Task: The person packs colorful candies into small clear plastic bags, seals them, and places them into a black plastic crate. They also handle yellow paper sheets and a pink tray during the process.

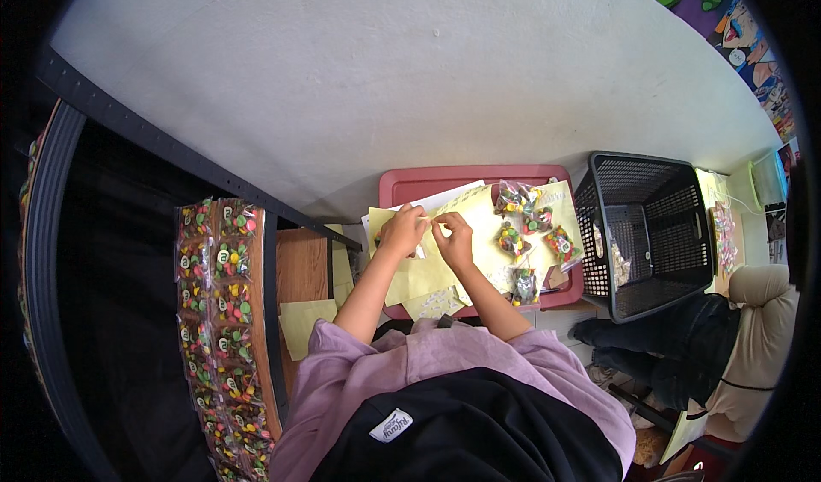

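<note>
My left hand [404,231] lies over a clear plastic bag of sweets, mostly hidden beneath it, with the fingertips pinched at its upper edge. Close beside it, my right hand [453,237] has thumb and forefinger pinched together; whether something thin is between them is too small to tell. Both hands are above yellow paper sheets [474,225] spread on a red plastic lid [417,179]. To the right lie several clear bags of colourful sweets [512,239]. Small white pieces [440,302] are scattered on paper at the near edge.
A black plastic basket [696,225] with some contents stands at the right. On the left, a shelf [262,289] holds rows of labelled sweet bags [232,260]. Behind the lid is a white wall [410,84]. Another person [757,347] is at the far right.
</note>
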Demonstrator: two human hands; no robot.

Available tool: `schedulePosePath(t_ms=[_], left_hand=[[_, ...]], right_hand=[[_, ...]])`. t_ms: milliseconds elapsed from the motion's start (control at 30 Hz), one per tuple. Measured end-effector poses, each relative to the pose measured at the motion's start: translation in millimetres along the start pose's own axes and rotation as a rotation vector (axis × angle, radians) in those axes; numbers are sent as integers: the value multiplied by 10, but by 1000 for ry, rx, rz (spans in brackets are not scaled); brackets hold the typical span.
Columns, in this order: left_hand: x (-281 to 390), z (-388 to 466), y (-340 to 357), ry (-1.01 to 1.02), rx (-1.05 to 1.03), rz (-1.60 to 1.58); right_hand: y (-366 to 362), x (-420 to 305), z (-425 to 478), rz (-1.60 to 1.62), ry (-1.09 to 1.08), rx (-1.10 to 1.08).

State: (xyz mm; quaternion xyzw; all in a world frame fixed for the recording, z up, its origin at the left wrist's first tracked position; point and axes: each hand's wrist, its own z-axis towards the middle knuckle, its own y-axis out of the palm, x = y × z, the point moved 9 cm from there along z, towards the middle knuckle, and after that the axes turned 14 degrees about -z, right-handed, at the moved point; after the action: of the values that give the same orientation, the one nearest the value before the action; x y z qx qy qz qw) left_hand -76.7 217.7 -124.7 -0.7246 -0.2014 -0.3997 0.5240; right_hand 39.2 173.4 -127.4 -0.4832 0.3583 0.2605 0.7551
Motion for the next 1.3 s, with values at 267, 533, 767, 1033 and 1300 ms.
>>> schedulePosePath(t_ms=[267, 533, 767, 1033, 1300], left_hand=[[-62, 67, -41, 18, 47, 18], [-100, 103, -69, -29, 15, -18], [-121, 120, -78, -55, -6, -11], [-140, 158, -105, -60, 4, -4], [-200, 192, -102, -62, 14, -7]], right_hand=[[40, -15, 49, -13, -56, 14], [81, 24, 67, -11, -18, -3], [80, 53, 65, 11, -19, -8], [72, 67, 82, 10, -41, -12], [88, 108, 107, 39, -31, -51]])
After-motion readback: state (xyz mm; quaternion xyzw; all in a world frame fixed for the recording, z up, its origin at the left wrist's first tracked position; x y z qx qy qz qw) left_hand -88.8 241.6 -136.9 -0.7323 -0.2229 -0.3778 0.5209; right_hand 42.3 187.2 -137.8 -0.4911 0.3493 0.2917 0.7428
